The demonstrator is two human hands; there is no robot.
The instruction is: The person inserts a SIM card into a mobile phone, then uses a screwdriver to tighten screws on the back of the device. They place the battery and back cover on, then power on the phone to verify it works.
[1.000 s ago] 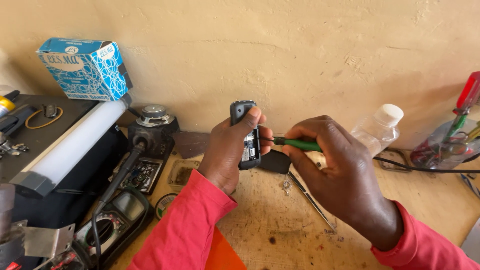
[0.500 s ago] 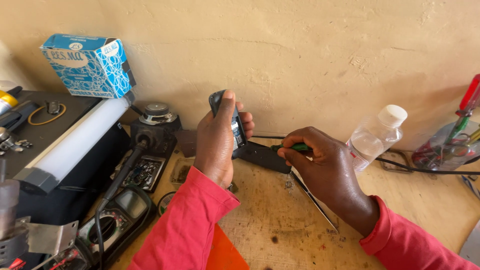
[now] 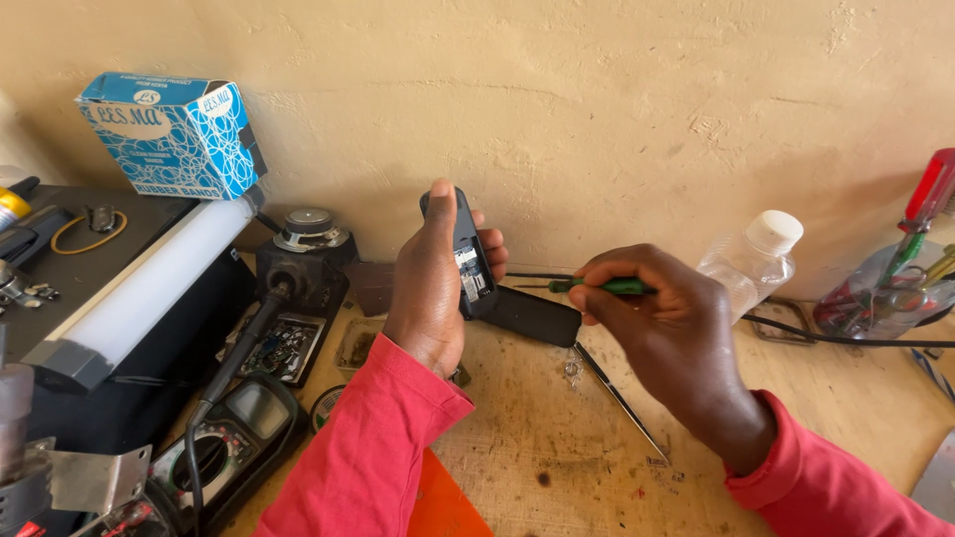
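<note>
My left hand (image 3: 428,283) grips a small black mobile phone (image 3: 466,254) upright, its open back with a white label facing right. My right hand (image 3: 662,323) is closed around a green-handled screwdriver (image 3: 609,286) whose tip points left, a short way from the phone. Between the two hands a flat black cover (image 3: 532,315) lies on the worn wooden bench. Both sleeves are red.
A blue box (image 3: 174,134) sits on a white tube lamp (image 3: 149,288) at the left. A multimeter (image 3: 234,438) and a black stand (image 3: 303,264) are near my left arm. A clear plastic bottle (image 3: 751,264), tweezers (image 3: 622,398) and a tool holder (image 3: 900,283) stand at the right.
My left hand has lifted the phone upright and away from the screwdriver. My right hand has dropped lower with the screwdriver, and the tip no longer meets the phone.
</note>
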